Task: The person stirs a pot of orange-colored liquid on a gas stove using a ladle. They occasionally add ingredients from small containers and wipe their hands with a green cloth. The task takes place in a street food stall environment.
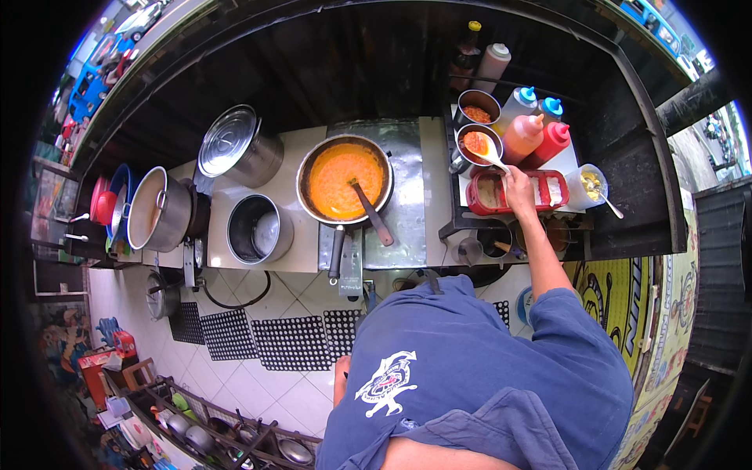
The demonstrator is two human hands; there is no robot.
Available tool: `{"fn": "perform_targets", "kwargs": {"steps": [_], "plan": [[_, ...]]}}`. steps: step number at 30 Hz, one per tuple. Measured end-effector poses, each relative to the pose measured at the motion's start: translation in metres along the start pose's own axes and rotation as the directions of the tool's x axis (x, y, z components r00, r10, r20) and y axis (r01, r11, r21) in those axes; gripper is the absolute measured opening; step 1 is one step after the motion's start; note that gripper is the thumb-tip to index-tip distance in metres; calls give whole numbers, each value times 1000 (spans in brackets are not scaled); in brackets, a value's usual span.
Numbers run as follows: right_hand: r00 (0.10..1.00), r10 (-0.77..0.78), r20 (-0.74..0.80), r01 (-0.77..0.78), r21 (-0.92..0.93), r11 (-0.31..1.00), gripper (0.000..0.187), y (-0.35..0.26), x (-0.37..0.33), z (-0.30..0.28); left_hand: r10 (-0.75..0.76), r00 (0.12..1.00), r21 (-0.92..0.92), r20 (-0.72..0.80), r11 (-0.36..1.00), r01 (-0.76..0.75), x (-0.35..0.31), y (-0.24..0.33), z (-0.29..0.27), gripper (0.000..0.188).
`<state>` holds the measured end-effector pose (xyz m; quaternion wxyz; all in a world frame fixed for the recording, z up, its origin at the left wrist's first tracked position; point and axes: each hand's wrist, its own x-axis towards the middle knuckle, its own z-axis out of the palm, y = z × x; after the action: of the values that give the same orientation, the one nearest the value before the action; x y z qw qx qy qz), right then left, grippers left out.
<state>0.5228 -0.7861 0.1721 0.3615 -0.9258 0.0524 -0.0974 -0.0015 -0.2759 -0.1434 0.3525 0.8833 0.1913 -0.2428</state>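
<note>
My right hand (518,192) is closed round the handle of a white spoon (499,161), its bowl heaped with red-orange chilli paste. The bowl of the spoon lies over a metal cup (460,162) on the raised shelf. Below my wrist is a red seasoning tray (487,205) with pale contents in its compartments. A pan (302,194) of orange sauce sits on the stove at centre, and a wooden-handled spatula (372,213) leans in it. Only a small part of my left hand (342,365) shows beside my shirt, low down; its fingers are hidden.
Behind the cup stand a second cup (478,97) of red paste and several squeeze bottles (523,137). A tub with a spoon (587,186) is at the right. Left of the pan are an uncovered pot (274,235), a lidded pot (258,160) and a large pot (150,210). Perforated mats (291,343) cover the floor.
</note>
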Motion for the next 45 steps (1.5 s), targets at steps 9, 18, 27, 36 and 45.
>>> {"fn": "perform_targets", "kwargs": {"steps": [9,18,27,36,45], "plan": [[999,-12,-36,7,-143,990,27,-5,-4,-2,-209,970,-137,126,965,225,-9,22,-20,35],[999,-6,-34,0,-177,984,26,-17,-7,-7,59,998,68,-16,996,-57,-11,12,-13,37],[999,6,-38,-7,-16,1000,27,1,-6,-1,-391,916,-566,84,738,367,-15,33,-15,34],[1000,-5,3,6,-73,997,26,-48,-15,-21,-517,849,-617,110,634,466,-29,68,-33,31],[930,-237,281,261,-52,964,26,-120,-16,150,-531,841,-621,107,624,474,-33,65,-21,29]]}}
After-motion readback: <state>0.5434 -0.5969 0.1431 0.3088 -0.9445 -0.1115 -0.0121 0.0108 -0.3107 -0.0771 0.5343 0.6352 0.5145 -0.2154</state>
